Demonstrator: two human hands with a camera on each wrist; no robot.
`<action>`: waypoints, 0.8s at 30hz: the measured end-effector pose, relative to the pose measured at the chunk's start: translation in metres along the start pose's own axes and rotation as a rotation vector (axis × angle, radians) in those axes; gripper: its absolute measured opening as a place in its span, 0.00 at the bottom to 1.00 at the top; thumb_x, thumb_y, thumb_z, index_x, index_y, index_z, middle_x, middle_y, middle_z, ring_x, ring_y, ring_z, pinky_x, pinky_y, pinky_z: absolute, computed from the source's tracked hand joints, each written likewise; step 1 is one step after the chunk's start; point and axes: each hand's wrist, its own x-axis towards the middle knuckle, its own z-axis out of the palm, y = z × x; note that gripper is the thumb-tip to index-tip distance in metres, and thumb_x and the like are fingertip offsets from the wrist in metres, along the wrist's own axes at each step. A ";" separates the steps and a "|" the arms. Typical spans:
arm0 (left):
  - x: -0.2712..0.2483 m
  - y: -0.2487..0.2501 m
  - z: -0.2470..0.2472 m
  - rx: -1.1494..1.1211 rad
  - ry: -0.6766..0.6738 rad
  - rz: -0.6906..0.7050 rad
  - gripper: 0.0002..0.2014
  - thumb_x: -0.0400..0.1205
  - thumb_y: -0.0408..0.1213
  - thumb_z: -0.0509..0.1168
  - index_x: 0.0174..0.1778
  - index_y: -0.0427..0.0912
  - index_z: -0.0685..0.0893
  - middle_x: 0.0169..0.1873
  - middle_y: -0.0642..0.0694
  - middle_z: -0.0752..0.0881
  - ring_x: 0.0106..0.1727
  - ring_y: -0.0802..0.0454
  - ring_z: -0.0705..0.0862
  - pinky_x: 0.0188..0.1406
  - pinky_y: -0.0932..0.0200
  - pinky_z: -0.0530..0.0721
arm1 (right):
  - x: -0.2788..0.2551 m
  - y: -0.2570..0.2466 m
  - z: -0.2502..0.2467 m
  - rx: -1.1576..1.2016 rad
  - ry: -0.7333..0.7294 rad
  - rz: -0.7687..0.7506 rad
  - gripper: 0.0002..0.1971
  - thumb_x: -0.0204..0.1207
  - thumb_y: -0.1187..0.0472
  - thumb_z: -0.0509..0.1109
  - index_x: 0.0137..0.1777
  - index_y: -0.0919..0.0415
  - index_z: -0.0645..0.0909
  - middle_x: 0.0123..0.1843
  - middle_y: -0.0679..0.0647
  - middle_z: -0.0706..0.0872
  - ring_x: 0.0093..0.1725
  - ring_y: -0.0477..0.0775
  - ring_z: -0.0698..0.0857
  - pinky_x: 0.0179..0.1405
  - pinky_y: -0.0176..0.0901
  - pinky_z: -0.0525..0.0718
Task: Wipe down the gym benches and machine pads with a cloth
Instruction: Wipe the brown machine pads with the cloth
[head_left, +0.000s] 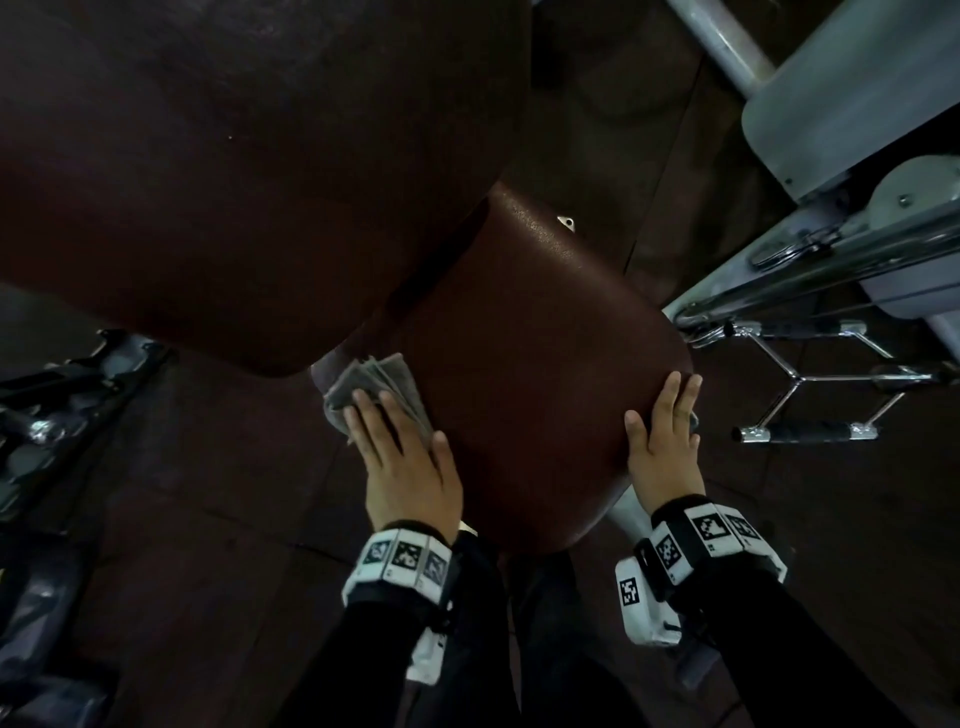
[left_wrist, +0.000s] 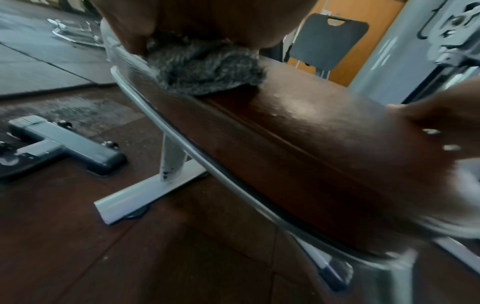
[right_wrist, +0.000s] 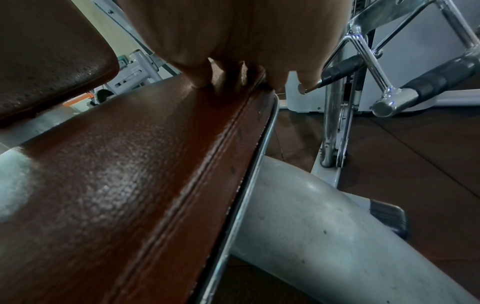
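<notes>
A: Over the seat pad (head_left: 524, 395), head view: left hand (head_left: 405, 462) lies flat on a grey cloth (head_left: 371, 387), pressing it onto the pad's left edge, just below the backrest pad (head_left: 234, 171). Fingers extended, not curled round the cloth.

B: Right hand?

A: Right hand (head_left: 667, 452) rests on the pad's right edge, fingers straight and close together, holding nothing. Judged to be steadying the seat. A chrome cable handle (head_left: 810, 384) hangs to the right of the pad, apart from it.

B: Left wrist view?

A: Cloth (left_wrist: 207, 70) seen bunched and fluffy under the palm, sitting on the pad (left_wrist: 298, 144) right at its rim, above the pale frame rail (left_wrist: 182, 144). Picture is blurred; individual fingers not resolvable here. Floor (left_wrist: 78, 246) below, dark.

B: Right wrist view?

A: Fingers (right_wrist: 200, 80) touch the pad (right_wrist: 130, 185) top near its seam, beside the edge. Surface is grained, glossy vinyl.

B: Handling notes?

A: Judgement only: cloth is soft, light, will fold and slip out from under a flat palm on slick vinyl; better gripped by a gathered fold with thumb beneath. Pad is firm and fixed; needs pressure, not a grip. Most of the pad's top lies apart from the cloth.
</notes>
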 end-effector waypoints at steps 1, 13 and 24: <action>-0.006 0.005 0.003 0.018 -0.021 0.037 0.32 0.87 0.46 0.48 0.81 0.31 0.47 0.82 0.32 0.44 0.83 0.35 0.40 0.77 0.45 0.48 | 0.000 0.001 0.000 -0.002 -0.001 0.001 0.33 0.84 0.47 0.49 0.81 0.49 0.33 0.83 0.48 0.30 0.83 0.57 0.49 0.79 0.60 0.44; 0.078 -0.007 -0.027 0.106 -0.043 0.067 0.31 0.86 0.42 0.51 0.81 0.31 0.51 0.80 0.31 0.57 0.81 0.31 0.52 0.78 0.40 0.56 | 0.000 -0.001 -0.008 -0.054 -0.053 0.031 0.34 0.83 0.45 0.49 0.81 0.47 0.33 0.83 0.47 0.31 0.83 0.56 0.52 0.80 0.57 0.43; 0.022 0.026 -0.003 0.000 -0.028 -0.137 0.33 0.85 0.40 0.52 0.80 0.25 0.46 0.80 0.25 0.43 0.80 0.27 0.38 0.79 0.33 0.47 | 0.024 -0.004 -0.066 -0.330 -0.081 0.022 0.29 0.74 0.39 0.67 0.74 0.46 0.72 0.77 0.51 0.73 0.72 0.57 0.75 0.71 0.48 0.69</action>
